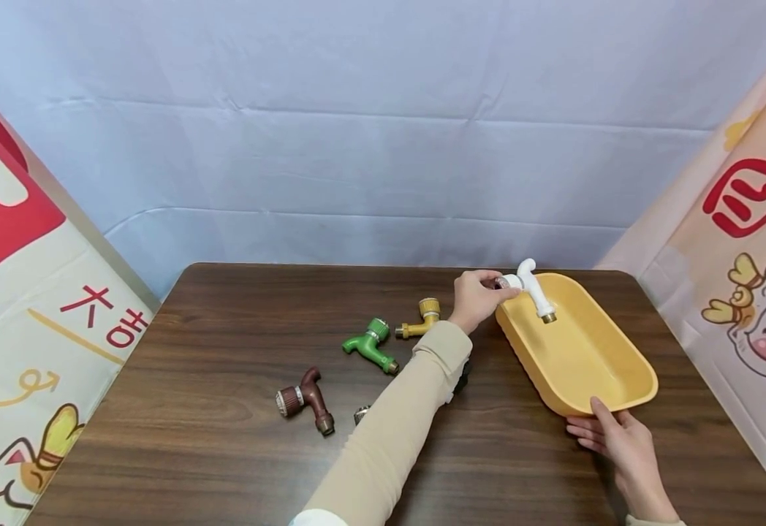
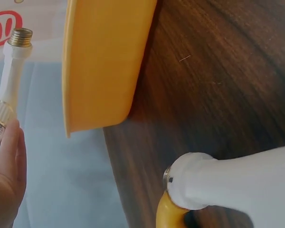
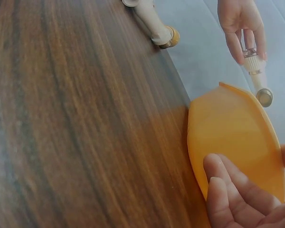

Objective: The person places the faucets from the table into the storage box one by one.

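My left hand [image 1: 475, 299] pinches the ridged handle of a white faucet [image 1: 533, 285] over the far end of a yellow plastic basin [image 1: 596, 351]. The faucet's brass threaded end points down into the basin in the head view; in the left wrist view the faucet [image 2: 12, 78] shows beside the basin's wall. At the near end, my right hand [image 1: 633, 446] grips the basin's rim, thumb on top and fingers against the outer wall. The right wrist view shows those fingers [image 3: 232, 190] on the yellow wall.
On the brown wooden table [image 1: 225, 314] lie a yellow faucet [image 1: 421, 320], a green faucet [image 1: 371, 345] and a maroon faucet [image 1: 307, 400]. A silver-ended piece [image 1: 361, 414] and a dark item [image 1: 464, 374] are partly hidden by the left sleeve [image 1: 383, 438]. Cloth curtains surround the table.
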Demonstrator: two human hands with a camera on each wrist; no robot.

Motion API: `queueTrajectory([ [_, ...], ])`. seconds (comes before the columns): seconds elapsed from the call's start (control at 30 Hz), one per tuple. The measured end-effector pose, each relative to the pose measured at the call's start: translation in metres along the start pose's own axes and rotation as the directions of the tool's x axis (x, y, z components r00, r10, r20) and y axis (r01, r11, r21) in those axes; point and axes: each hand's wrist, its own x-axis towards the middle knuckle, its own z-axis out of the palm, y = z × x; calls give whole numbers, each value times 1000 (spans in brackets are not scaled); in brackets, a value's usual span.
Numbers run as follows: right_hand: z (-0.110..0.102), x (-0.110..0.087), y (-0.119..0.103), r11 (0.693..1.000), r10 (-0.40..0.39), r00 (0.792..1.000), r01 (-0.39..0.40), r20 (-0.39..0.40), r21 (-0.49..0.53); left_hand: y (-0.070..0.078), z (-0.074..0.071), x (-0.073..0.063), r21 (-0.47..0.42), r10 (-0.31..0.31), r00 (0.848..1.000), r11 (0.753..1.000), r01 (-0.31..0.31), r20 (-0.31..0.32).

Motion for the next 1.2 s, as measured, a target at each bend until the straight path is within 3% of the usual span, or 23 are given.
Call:
queueTrajectory([
  [0.23,9,-11,-11,999,12,998,-15,-54,-48,-3,6,-3,18,-46,999,999,46,-4],
  [0.4,14,-18,-16,999,-9,998,6,-57,-50,-6,10,-6,55,-54,999,997,54,1],
  [0.7,15,-23,-22,999,27,999,-28,-30,-40,-9,13,-8,106,-70,998,992,70,-5],
  [0.87,16,-23,-23,999,19,999,-20,-32,-34,-11,13,-10,178,-75,997,981,78,-22],
  [1.2,20,-25,-24,1000,24,998,-23,-55,12,-9,15,-9,289,-61,997,956,43,54],
])
